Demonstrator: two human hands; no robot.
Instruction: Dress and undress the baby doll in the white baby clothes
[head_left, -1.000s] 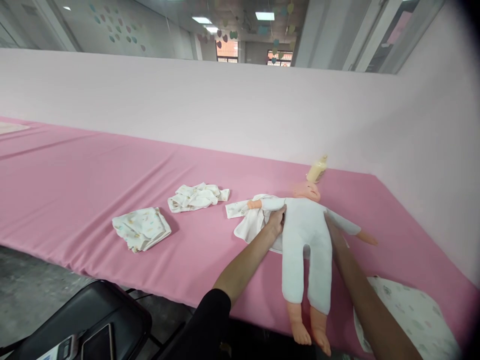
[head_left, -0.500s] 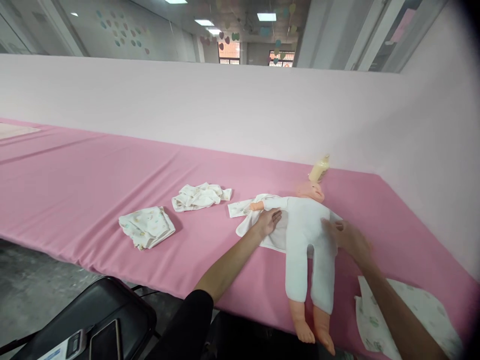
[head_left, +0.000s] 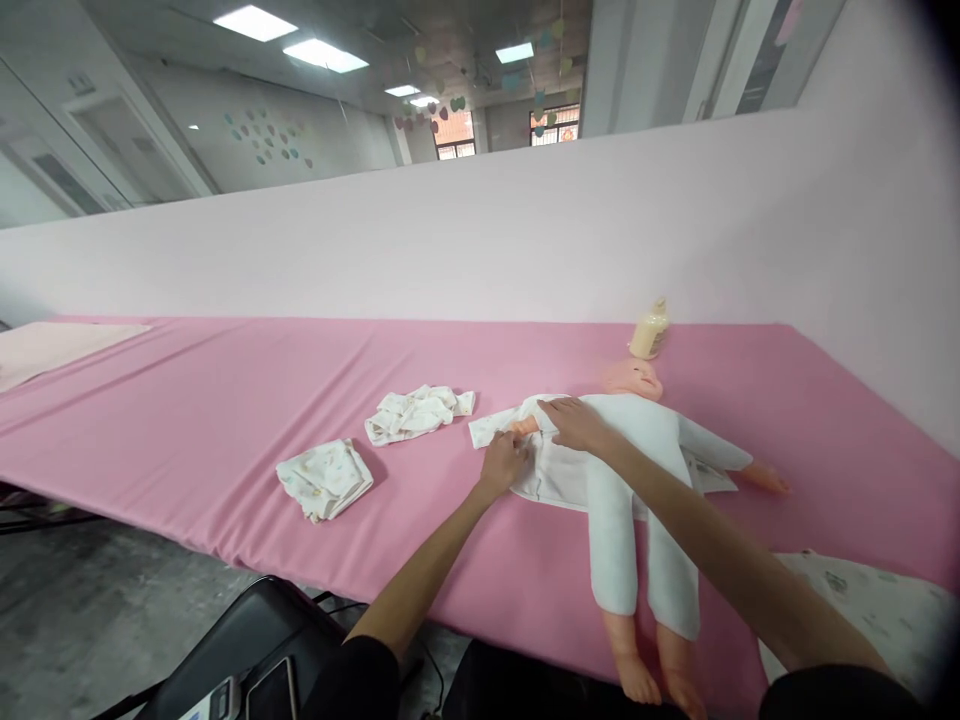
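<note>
A baby doll [head_left: 641, 440] with a white cloth body lies on its back on the pink-covered table, head toward the wall. Under its torso is a spread white baby shirt [head_left: 555, 478], one patterned sleeve [head_left: 486, 428] reaching out to the left. My left hand [head_left: 504, 462] is closed at the doll's hand [head_left: 525, 426], beside that sleeve. Across the doll's chest comes my right hand [head_left: 576, 424], its fingers curled over the doll's upper arm on the same side. The doll's other arm [head_left: 739, 462] stretches out to the right.
Two bunched printed cloths, one folded [head_left: 325, 480] and one crumpled [head_left: 420, 413], lie to the left. A pump bottle [head_left: 649, 330] stands by the wall. Another printed cloth [head_left: 862, 610] is at the front right. A black chair [head_left: 255, 640] holds a phone [head_left: 271, 692].
My right hand has moved left from the doll's far side to its arm on the left. My left hand has come to the doll's hand and closed. The view has shifted.
</note>
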